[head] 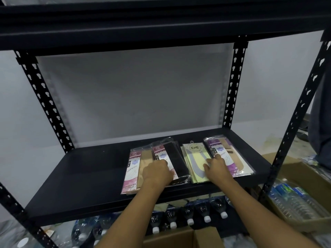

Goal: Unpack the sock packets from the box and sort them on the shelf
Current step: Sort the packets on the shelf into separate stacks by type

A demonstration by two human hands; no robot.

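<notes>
Several sock packets lie side by side on the black shelf board (89,176). From the left: a pink-labelled packet with beige socks (133,169), a packet with black socks (172,158), a pale yellow stack (194,158) and a purple-labelled packet (227,154). My left hand (157,171) rests palm down across the beige and black packets. Fingers bent, my right hand (215,166) presses on the yellow stack at the purple packet's edge. Whether either hand grips a packet is hidden under the palms.
Black slotted uprights (232,83) frame the bay, with another shelf (161,24) above. Water bottles (189,217) lie below the board. An open cardboard box (188,237) stands at the bottom centre; a second box with bottles (295,203) sits at the right.
</notes>
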